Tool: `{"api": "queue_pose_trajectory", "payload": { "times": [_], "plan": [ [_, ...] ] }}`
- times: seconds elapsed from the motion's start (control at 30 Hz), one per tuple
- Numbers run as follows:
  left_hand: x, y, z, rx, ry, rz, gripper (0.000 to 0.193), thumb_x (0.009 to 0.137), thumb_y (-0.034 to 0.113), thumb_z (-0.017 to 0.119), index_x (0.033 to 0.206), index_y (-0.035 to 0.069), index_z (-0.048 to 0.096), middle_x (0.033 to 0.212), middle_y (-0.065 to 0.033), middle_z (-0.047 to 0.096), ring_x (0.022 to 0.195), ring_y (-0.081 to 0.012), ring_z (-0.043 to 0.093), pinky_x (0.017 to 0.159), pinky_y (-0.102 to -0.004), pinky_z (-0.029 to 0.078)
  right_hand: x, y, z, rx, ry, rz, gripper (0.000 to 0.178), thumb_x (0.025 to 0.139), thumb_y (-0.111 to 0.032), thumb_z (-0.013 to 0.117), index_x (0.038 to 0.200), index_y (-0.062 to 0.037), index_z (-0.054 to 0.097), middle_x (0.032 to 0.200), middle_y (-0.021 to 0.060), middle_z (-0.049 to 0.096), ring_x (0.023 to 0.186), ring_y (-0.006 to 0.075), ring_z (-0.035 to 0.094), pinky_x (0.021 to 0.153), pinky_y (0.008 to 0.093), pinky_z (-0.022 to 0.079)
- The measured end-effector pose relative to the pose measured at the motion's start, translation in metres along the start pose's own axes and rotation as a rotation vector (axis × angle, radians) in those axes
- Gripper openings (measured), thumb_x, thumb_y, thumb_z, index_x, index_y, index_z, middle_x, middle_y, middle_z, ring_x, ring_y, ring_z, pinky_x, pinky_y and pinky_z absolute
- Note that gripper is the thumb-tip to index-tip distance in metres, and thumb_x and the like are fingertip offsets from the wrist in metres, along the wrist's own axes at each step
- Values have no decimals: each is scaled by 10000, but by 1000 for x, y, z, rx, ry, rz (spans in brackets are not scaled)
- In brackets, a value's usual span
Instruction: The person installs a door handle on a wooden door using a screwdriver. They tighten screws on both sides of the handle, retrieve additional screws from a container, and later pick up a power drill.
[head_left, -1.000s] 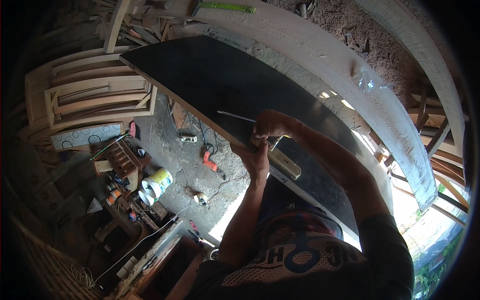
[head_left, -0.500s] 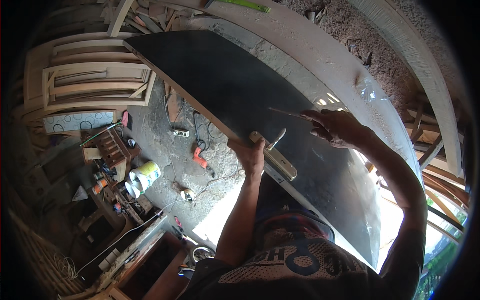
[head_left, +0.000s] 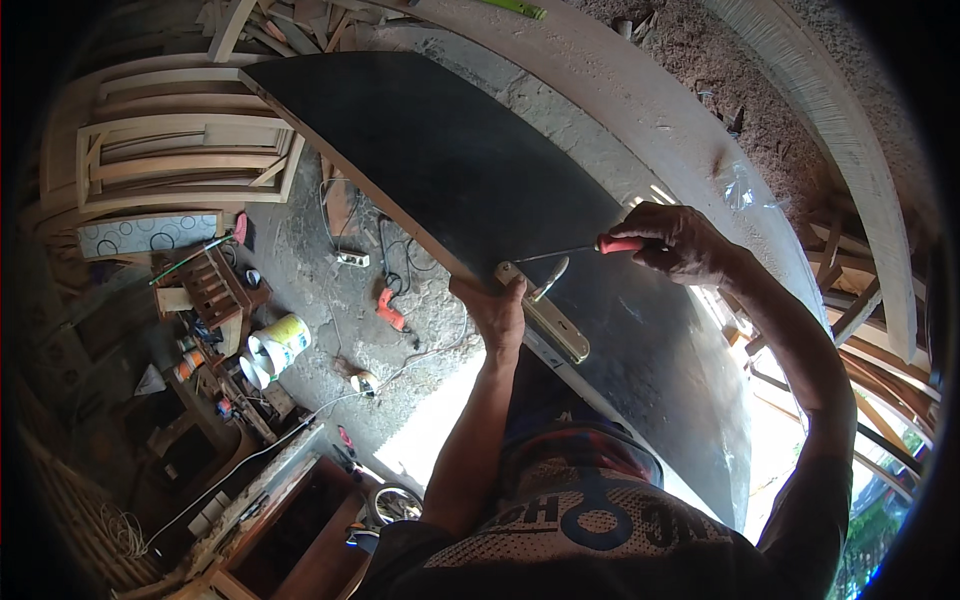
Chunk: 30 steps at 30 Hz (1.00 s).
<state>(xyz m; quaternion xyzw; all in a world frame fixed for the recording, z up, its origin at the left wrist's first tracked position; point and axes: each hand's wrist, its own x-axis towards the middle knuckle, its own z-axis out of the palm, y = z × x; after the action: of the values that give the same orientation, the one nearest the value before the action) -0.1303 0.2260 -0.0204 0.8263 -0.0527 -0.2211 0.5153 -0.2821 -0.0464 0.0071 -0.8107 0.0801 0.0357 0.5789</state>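
The door [head_left: 430,160], a large dark panel with a pale wooden edge, stands on edge and runs from the upper left toward the lower right. Behind it, light timber frames [head_left: 170,150] are stacked at the upper left, and a pale curved beam [head_left: 640,110] arcs along the door's far side.

On the concrete floor [head_left: 300,260] to the left of the door lie a wooden crate [head_left: 212,288], a yellow-and-white bucket [head_left: 272,343] on its side, and an orange drill [head_left: 392,310] with its cord.

A pale metal handle plate [head_left: 548,315] lies on the door face close to the near edge, with a lever [head_left: 551,279] projecting from its upper part.

The left hand [head_left: 495,312] grips the door edge just beside the plate, fingers closed over the edge and touching the plate's upper end.

The right hand [head_left: 678,240] is above the door face, fingers clamped around the red grip of a screwdriver [head_left: 585,250]. The thin shaft points left, its tip near the upper end of the plate, just above the lever; contact cannot be confirmed.
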Motion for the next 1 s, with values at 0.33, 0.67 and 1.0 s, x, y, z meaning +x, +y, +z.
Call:
{"api": "queue_pose_trajectory", "payload": {
  "times": [0.33, 0.67, 1.0],
  "plan": [
    [3, -6, 4, -54, 35, 13, 797, 757, -24, 772, 1355, -52, 246, 1324, -219, 384, 1264, -300, 439, 1140, -451, 355, 2, 15, 11, 67, 49, -89, 508, 774, 61, 714, 1251, -117, 709, 1044, 96, 706, 949, 258, 698, 831, 376, 569],
    [0, 6, 4, 25, 28, -6, 892, 748, 23, 826, 1425, -65, 253, 1418, -255, 409, 1324, -336, 455, 1192, -447, 327, 2, 13, 10, 44, 23, -89, 488, 789, 30, 738, 1253, -118, 705, 1055, 90, 706, 953, 254, 699, 839, 388, 571],
    [0, 9, 7, 68, 31, 42, 977, 746, -22, 750, 1497, -38, 125, 1433, -242, 305, 1366, -339, 361, 1187, -480, 302, 11, -1, -3, -74, -80, 12, 368, 844, -26, 744, 1203, -76, 682, 1058, 126, 690, 970, 276, 689, 861, 413, 569]
  ]
}}
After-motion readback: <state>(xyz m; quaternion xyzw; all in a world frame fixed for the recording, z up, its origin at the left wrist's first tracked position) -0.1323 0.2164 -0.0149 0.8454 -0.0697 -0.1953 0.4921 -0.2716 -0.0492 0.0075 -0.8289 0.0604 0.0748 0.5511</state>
